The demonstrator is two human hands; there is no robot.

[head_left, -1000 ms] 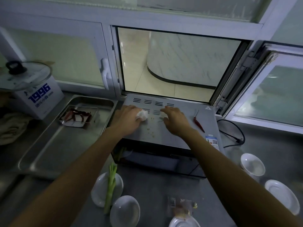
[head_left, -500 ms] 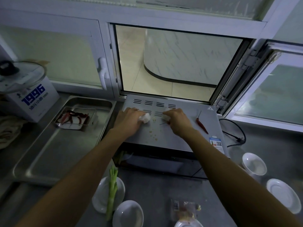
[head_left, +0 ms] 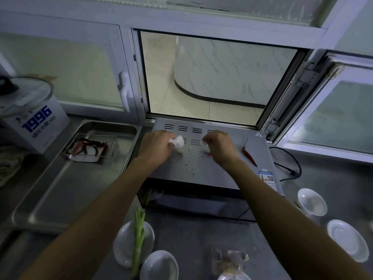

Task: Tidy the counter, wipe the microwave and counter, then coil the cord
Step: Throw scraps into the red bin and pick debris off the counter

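The microwave (head_left: 210, 164) stood on the counter (head_left: 191, 239) before the open window (head_left: 212, 77). On its top lay crumbs (head_left: 189, 168) and, to the right, 1 chili (head_left: 249, 156). A tray (head_left: 66, 178) lay to its left, the cord (head_left: 290, 166) to its right, and 2 plates (head_left: 129, 243) in front.

Steel counter (head_left: 201, 239): bears a microwave (head_left: 212, 168) at the back, a large steel tray (head_left: 50, 199) to its left, a white box (head_left: 34, 128) marked 1996, a cloth (head_left: 8, 164), white dishes (head_left: 311, 201) right and front, one holding a green stalk (head_left: 138, 239), a small packet (head_left: 228, 259), a black cord (head_left: 290, 168).
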